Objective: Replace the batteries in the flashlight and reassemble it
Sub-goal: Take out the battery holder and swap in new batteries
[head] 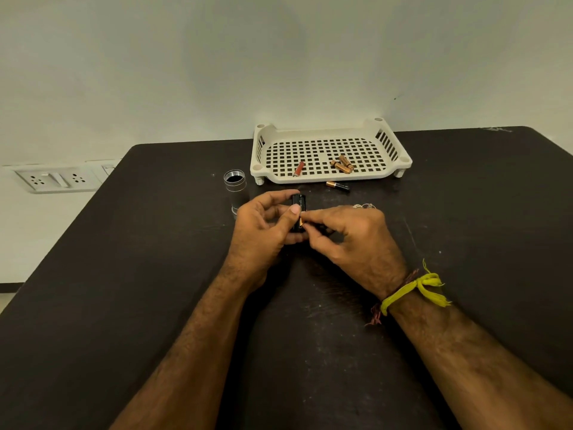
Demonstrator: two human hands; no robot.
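My left hand (263, 223) grips a black battery holder (299, 201) upright over the middle of the dark table (124, 274). My right hand (350, 237) pinches a copper-and-black battery (300, 220) against the holder's side. The silver flashlight body (236, 189) stands open-end up just left of my hands. One spare battery (338, 185) lies on the table in front of the white tray (400, 164). Inside the tray lie several copper batteries (342, 164) and a red one (299, 169).
A small metal piece (365, 206) lies just behind my right hand. The tray stands at the table's far edge against a pale wall. A wall socket panel (55, 179) sits off the table's left side. A yellow thread is tied around my right wrist.
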